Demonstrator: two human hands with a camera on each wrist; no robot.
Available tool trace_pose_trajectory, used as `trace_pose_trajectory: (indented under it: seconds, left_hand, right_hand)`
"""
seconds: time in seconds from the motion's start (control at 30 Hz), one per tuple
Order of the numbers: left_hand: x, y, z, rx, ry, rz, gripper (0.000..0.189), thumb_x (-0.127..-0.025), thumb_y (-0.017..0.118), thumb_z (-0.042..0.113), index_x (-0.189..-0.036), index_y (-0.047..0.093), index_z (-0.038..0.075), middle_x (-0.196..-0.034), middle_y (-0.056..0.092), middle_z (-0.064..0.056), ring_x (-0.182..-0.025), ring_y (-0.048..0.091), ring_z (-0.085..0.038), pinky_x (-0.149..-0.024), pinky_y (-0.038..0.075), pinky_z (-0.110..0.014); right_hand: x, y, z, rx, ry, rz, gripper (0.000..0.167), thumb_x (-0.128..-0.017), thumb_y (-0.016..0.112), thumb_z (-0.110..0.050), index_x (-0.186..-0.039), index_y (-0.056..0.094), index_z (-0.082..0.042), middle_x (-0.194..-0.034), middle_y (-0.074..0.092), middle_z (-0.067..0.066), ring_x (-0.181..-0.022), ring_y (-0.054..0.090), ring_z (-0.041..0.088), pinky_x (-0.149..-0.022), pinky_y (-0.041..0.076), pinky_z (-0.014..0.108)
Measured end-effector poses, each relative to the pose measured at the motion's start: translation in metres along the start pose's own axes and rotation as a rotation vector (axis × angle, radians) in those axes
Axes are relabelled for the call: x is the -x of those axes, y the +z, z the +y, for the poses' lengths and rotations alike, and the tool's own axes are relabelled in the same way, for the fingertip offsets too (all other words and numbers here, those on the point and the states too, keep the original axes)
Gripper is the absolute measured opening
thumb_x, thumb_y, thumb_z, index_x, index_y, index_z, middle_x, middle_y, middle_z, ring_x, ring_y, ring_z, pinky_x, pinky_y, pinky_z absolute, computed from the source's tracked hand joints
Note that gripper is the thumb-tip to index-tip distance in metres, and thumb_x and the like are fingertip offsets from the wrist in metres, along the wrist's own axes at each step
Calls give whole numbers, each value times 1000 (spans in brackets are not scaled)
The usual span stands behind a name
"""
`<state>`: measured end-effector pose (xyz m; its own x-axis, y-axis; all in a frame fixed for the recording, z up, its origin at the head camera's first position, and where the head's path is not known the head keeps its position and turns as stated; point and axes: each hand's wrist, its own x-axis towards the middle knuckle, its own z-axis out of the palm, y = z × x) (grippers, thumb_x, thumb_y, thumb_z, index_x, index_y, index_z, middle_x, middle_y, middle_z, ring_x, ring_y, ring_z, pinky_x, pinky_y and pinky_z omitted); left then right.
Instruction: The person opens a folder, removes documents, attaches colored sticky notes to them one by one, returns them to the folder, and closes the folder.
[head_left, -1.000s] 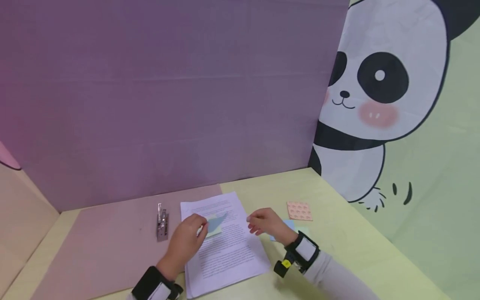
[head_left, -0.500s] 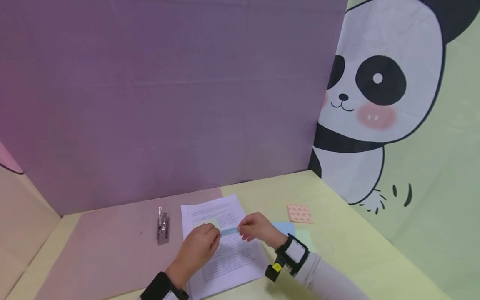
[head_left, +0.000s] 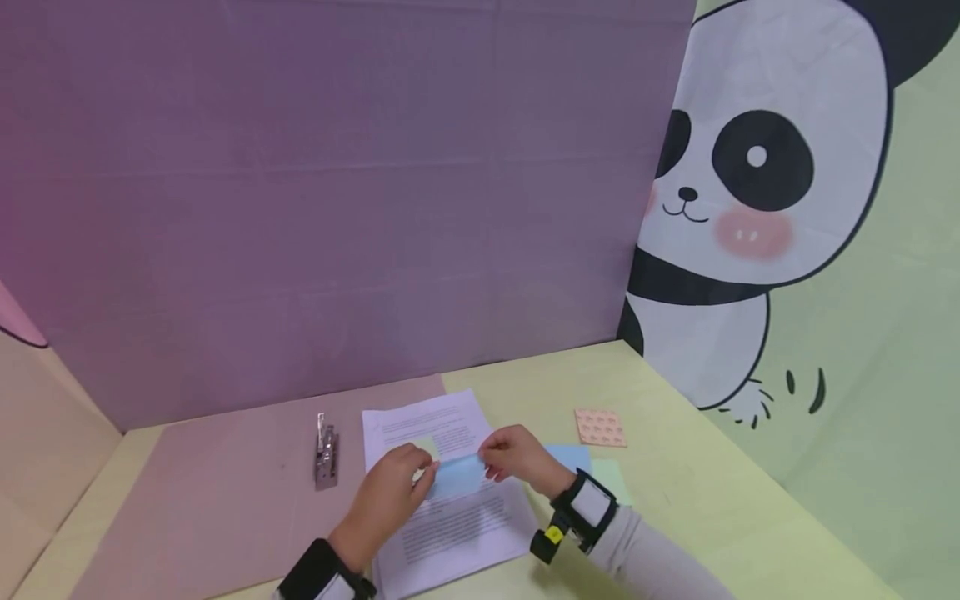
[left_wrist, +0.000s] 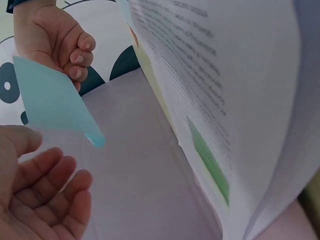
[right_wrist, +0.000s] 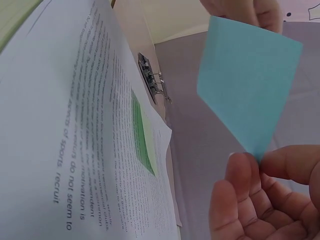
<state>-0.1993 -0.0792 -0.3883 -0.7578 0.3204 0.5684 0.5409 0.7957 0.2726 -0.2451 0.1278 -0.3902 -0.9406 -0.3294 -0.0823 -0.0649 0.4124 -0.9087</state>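
Observation:
A light blue sticky note (head_left: pixel 457 477) is stretched between my two hands above a stack of printed paper (head_left: pixel 450 533). My right hand (head_left: pixel 525 458) pinches one corner of it between thumb and forefinger, plainly seen in the right wrist view on the blue sticky note (right_wrist: pixel 250 80). At the opposite side, my left hand (head_left: pixel 390 493) holds the note's other corner; in the left wrist view the thumb meets its edge, while the forefinger is partly hidden. A pale green sticky note (head_left: pixel 426 447) lies on the top sheet, partly covered by my left hand.
Left of the paper, a metal clip-like device (head_left: pixel 326 454) lies on a pink mat (head_left: pixel 225 492). To the right are a pink patterned pad (head_left: pixel 600 427), a blue note pad (head_left: pixel 570 456) and a pale green one (head_left: pixel 611 479). A purple wall (head_left: pixel 337 208) stands behind.
My right hand has moved left to the blue note and taken its free corner. My left hand has shifted slightly right and down. The note has turned from edge-on to show its face.

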Motion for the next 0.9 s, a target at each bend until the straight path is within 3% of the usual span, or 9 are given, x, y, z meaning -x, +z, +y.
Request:
trace_pose_trajectory:
  seconds: [0.17, 0.3, 0.63, 0.9]
  left_hand:
    - [-4, 2, -5, 38, -157, -168, 12, -76, 68, 18, -75, 63, 8, -69, 57, 2, -62, 50, -8, -55, 42, -21]
    - [-3, 4, -7, 89, -224, -258, 11, -76, 67, 18, -75, 63, 8, -68, 56, 2, -61, 47, -6, -52, 39, -18]
    - [-3, 12, -13, 145, -233, -280, 7, -79, 62, 11, -76, 65, 6, -70, 57, 1, -61, 47, -6, -52, 40, -16]
    - [0, 18, -14, 127, -242, -389, 22, -83, 53, 11, -61, 51, 12, -57, 45, 4, -51, 39, -7, -46, 33, -18]
  right_hand:
    - [0, 1, 1, -11, 4, -10, 15, -85, 59, -13, -91, 65, 0, -71, 62, 5, -60, 58, 14, -58, 53, 29]
    - [0, 2, 1, -2, 8, -15, 14, -85, 58, -12, -90, 64, 0, -70, 60, 5, -60, 57, 13, -58, 52, 28]
    - [-1, 5, 4, 40, -13, -31, 12, -85, 58, -11, -88, 64, -1, -71, 59, 5, -60, 56, 13, -57, 51, 28]
    - [-5, 12, 15, 143, -60, -11, 6, -80, 62, -7, -79, 67, -2, -69, 59, 1, -56, 52, 10, -52, 48, 24]
